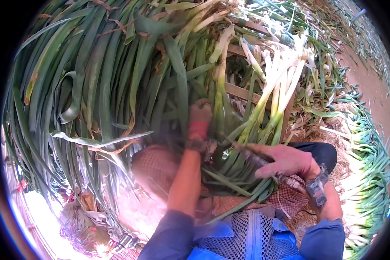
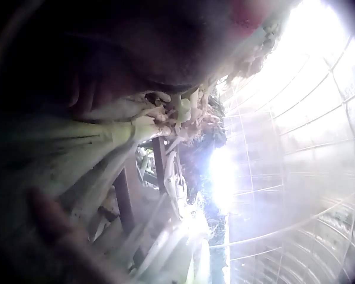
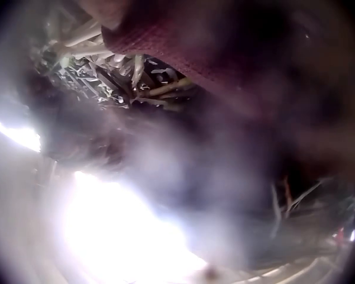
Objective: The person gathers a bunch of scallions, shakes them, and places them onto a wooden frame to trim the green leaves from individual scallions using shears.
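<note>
In the head view my left hand (image 1: 200, 117), in a dirty glove with a red band at the wrist, reaches into the heap of long green onions (image 1: 112, 78). Its fingers are curled there. The left wrist view puts a pale green onion stalk (image 2: 100, 133) between fingers above and a fingertip (image 2: 47, 216) below. My right hand (image 1: 286, 161), gloved in pink, grips a dark, narrow tool (image 1: 253, 156) that points toward the left hand; motion blurs its far end. Below both hands, green leaves (image 1: 238, 173) lie across the lap. The right wrist view is mostly blurred, with a reddish glove (image 3: 165, 53) across its top.
White-ended onions (image 1: 281, 82) lean in a bunch over a wooden frame (image 1: 242, 93) ahead. On the right, a row of onions (image 1: 364, 173) lies along the ground beside straw. Cut leaves litter the bare soil (image 1: 364, 65) at the far right.
</note>
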